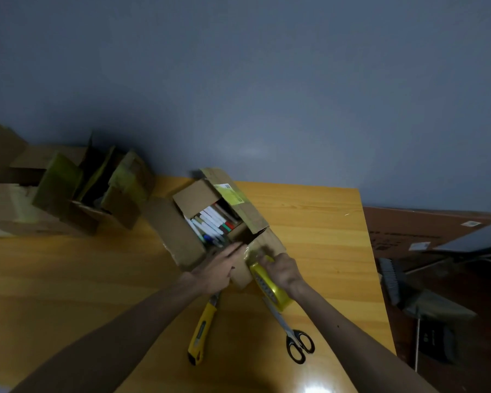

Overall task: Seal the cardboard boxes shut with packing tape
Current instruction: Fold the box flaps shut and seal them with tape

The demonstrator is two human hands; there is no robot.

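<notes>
Gripping the packing tape roll (271,287), the right hand (282,269) curls its fingers over the roll's top edge. The roll sits against the near side of the open cardboard box (179,236). The left hand (219,269) presses there too, fingers straight and together. Both forearms stretch forward over the wooden table (323,222), above a utility knife (201,327) and scissors (292,333).

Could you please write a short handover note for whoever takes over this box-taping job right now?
Left hand: fingers straight, pressing the near wall of the open box. Right hand: grips the tape roll against that same wall, where tape seems to be starting. The box's top flaps stand open, markers inside. Utility knife and scissors lie on the table near the person. More open boxes sit far left. Done: no box visibly sealed. Left: close flaps, tape, cut, then the others.
</notes>
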